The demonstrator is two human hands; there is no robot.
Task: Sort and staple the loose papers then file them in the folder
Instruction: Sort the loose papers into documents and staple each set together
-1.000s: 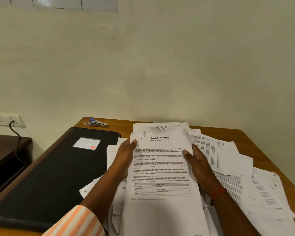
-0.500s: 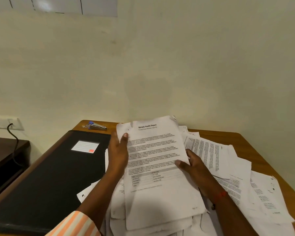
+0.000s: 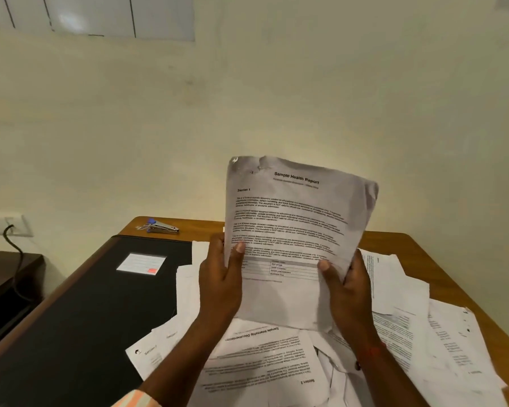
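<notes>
A printed sheet headed "Sample Health Report" is held up nearly upright above the desk. My left hand grips its lower left edge, thumb on the front. My right hand grips its lower right edge the same way. Below lies a messy heap of loose papers, one headed "Sample Internship Documentation" and turned upside down. A closed black folder with a white label lies flat to the left. A small stapler rests at the desk's far left corner.
The wooden desk stands against a cream wall. More papers spread to the right edge. A dark side table stands lower on the left, with a wall socket and a black cable above it.
Both hands have lifted the health report off the heap and tilted it up to nearly upright. The sheets that lay under it are now uncovered.
</notes>
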